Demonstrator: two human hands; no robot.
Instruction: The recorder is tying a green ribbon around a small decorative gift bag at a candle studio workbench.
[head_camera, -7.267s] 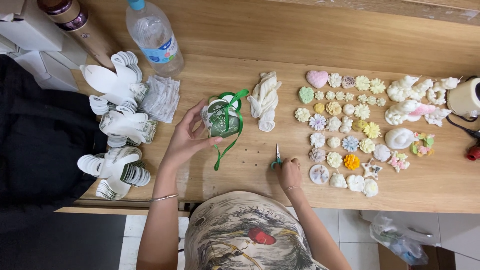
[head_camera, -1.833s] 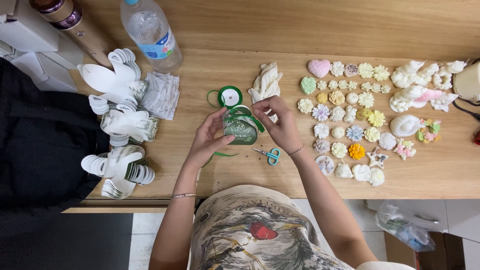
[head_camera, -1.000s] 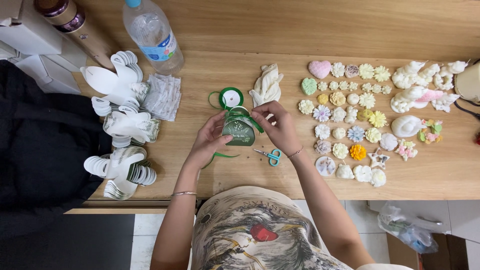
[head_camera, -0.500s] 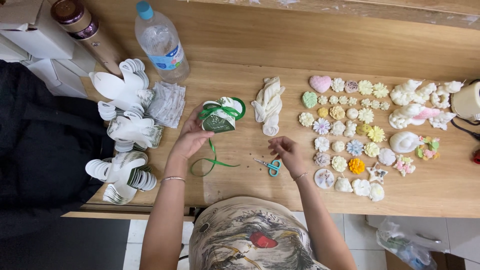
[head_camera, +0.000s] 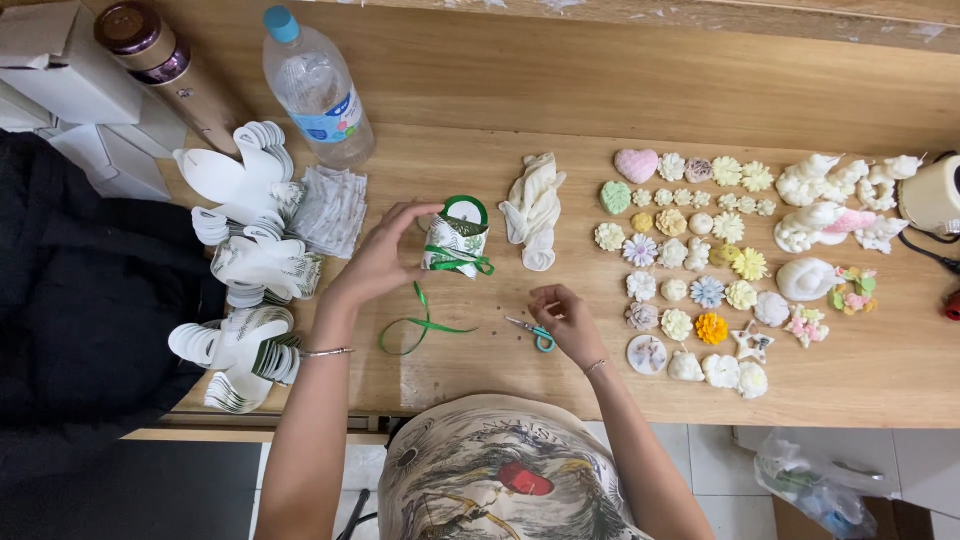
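Two hands on wooden table (head_camera: 600, 110) | left hand (head_camera: 380, 262) grips small leaf-print pouch (head_camera: 455, 243) mid-table, green ribbon (head_camera: 425, 325) trailing | right hand (head_camera: 568, 322) pinches small scissors (head_camera: 532, 333) | moulded flowers (head_camera: 690, 270) right.

One bottle (head_camera: 317, 88), one scissors (head_camera: 532, 331), two hands (head_camera: 380, 262).

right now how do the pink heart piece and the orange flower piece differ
The pink heart piece is a smooth, pale heart; the orange flower piece is round, with many small petals and a stronger colour. The heart looks larger. It lies at the top left corner of the group of pieces; the flower lies lower, nearer the table's front edge. Both lie flat on the wooden table, away from both hands.
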